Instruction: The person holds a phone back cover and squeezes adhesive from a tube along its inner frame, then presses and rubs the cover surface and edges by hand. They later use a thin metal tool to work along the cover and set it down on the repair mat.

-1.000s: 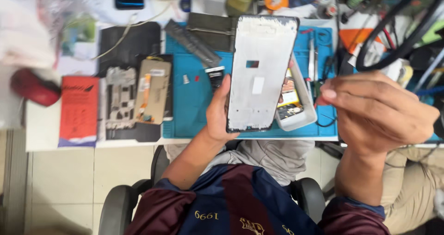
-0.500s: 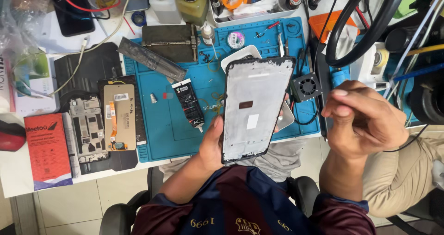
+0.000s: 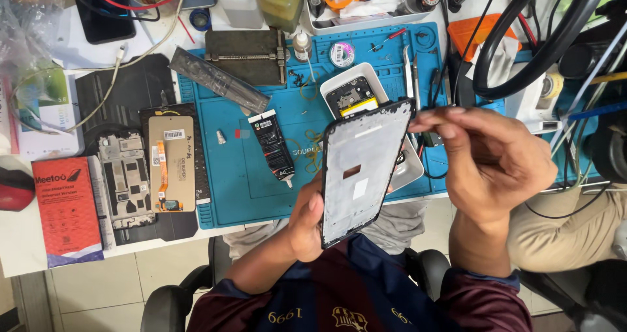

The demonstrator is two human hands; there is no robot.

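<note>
My left hand grips the lower left edge of a phone frame, a black-rimmed housing with its white inner side facing me. It is held upright and tilted over the table's front edge. My right hand comes in from the right, its thumb and fingertips pinched together at the frame's top right corner. Whether something thin sits between those fingertips is too small to tell. Behind the frame, a white tray holds a phone part with a yellow label.
A blue work mat carries a black glue tube, a metal clamp and small tools. A display panel, a bare mid-frame and a red box lie left. Bottles stand behind. A black cable loop and another person's beige trouser leg are right.
My right hand has moved left from free air to the frame's top right corner. The frame has dropped lower and tilted. The camera view has shifted, showing more of the table's back.
</note>
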